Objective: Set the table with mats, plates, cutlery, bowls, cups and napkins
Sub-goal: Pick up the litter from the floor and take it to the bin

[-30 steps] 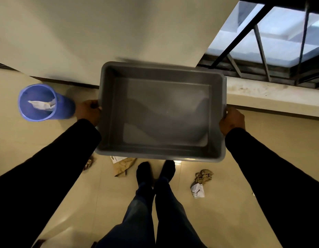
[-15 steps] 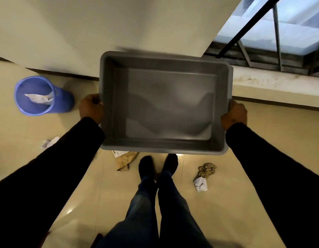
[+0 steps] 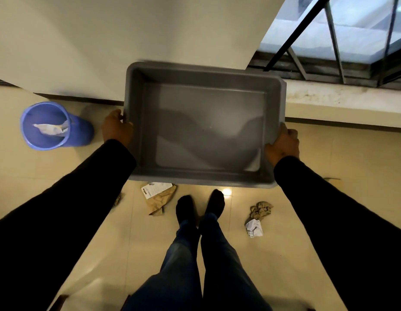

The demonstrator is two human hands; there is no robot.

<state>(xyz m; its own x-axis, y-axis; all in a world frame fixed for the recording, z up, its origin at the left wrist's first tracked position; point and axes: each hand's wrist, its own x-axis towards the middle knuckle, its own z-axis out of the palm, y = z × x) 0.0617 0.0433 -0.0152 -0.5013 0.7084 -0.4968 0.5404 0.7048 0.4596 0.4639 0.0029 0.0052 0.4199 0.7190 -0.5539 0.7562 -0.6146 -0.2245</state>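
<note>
**Empty grey tub carried two-handed; no tableware in sight**

The left hand (image 3: 117,127) grips the left short rim of the grey tub (image 3: 204,129), thumb over the lip and the fingers curled out of sight under the edge. The right hand (image 3: 282,143) does the same on the opposite rim, its fingers (image 3: 290,132) wrapped round the outer edge. Between the two sets of fingers the tub hangs level, clear of the floor (image 3: 329,153), held out ahead of the body. Judgement: a grip on opposite ends keeps a wide, shallow carrier from tipping, and the outstretched arms keep it off the legs while walking.

The tub interior holds nothing visible but shadow. No mats, plates, cutlery, bowls, cups or napkins appear anywhere in view, and no desk is visible. Judgement: the tub serves as a carrier for the settings, so the task stands at a fetch or return stage.

Outward of the left fingers a blue bin (image 3: 53,126) stands on the floor with paper inside. Below the tub, toward the feet, lie a brown paper bag (image 3: 160,197) and crumpled paper (image 3: 259,217), a possible trip hazard.
</note>
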